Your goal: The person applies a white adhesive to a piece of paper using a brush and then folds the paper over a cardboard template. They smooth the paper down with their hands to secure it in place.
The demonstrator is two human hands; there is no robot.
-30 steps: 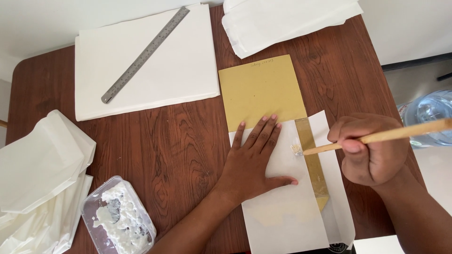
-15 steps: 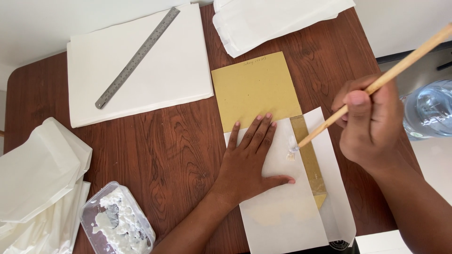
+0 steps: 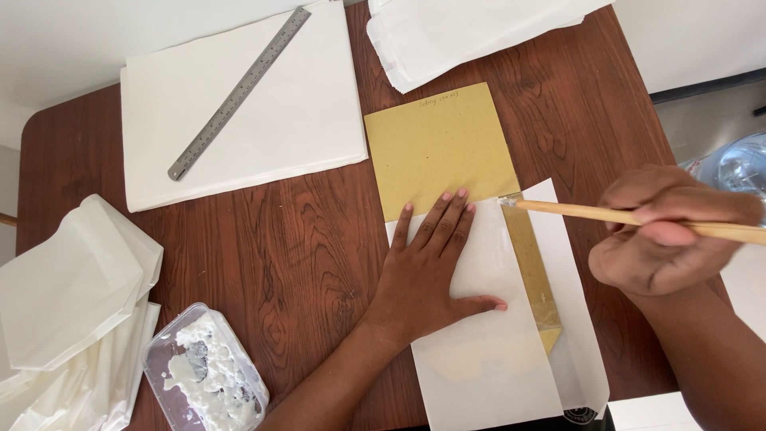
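My left hand [image 3: 431, 267] lies flat, fingers spread, on a folded white paper sheet [image 3: 487, 359] that partly covers a tan cardboard template [image 3: 439, 144]. My right hand [image 3: 662, 231] grips a thin wooden stick [image 3: 574, 211] held nearly level. Its pale, glue-smeared tip [image 3: 505, 201] touches the upper end of the exposed tan strip [image 3: 531, 263] beside the fold. An unfolded white flap [image 3: 570, 303] lies to the right of that strip.
A metal ruler [image 3: 239, 89] rests diagonally on a stack of white paper [image 3: 303, 136] at the back. More white sheets [image 3: 455, 32] lie at the top, crumpled ones [image 3: 64, 311] at the left. A clear tub of white paste [image 3: 203, 371] sits front left. A plastic bottle [image 3: 738, 168] stands off the table's right edge.
My right hand swung the stick from pointing steeply up to nearly level, and its tip moved up the tan strip to its top end. My left hand stayed pressed on the paper.
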